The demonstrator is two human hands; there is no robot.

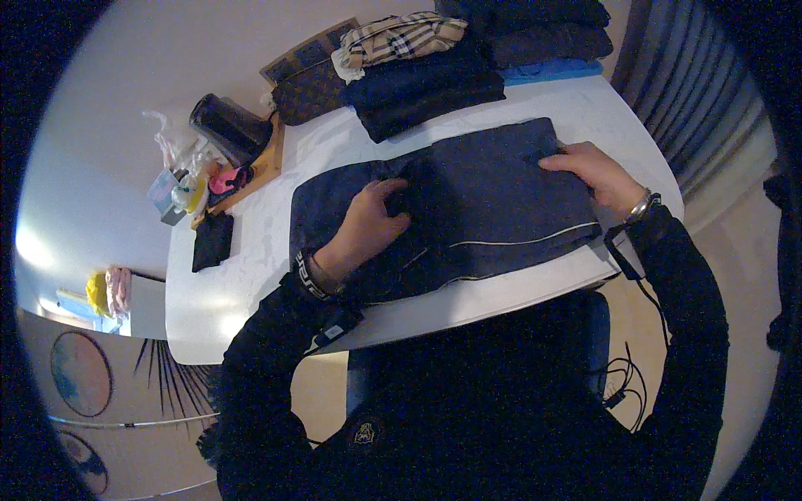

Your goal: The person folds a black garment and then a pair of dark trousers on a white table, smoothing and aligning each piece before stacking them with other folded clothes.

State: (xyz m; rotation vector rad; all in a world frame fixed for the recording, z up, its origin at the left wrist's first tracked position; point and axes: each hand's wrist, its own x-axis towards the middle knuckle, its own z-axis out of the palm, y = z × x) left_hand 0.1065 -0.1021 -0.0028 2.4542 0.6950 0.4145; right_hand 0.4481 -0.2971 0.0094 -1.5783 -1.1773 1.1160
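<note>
A dark grey-blue garment [501, 188] with thin pale piping lies flat in front of me on the white table. My left hand [369, 225] rests over its left part, thumb and fingers apart, near a dark crumpled area of the cloth. At the garment's right edge, my right hand [592, 169] has its thumb on top and its fingers hidden beneath or beyond the edge; this looks like a pinch on the cloth. Both wrists carry a bracelet and a small dark cabled device.
Folded black clothes [426, 94] with a checked cloth [401, 41] on top lie at the table's [250, 313] far side, beside another dark stack [551, 41]. Further left stand a brown patterned bag [310, 94], a black cylindrical container [232, 128] and a small black cloth [213, 243].
</note>
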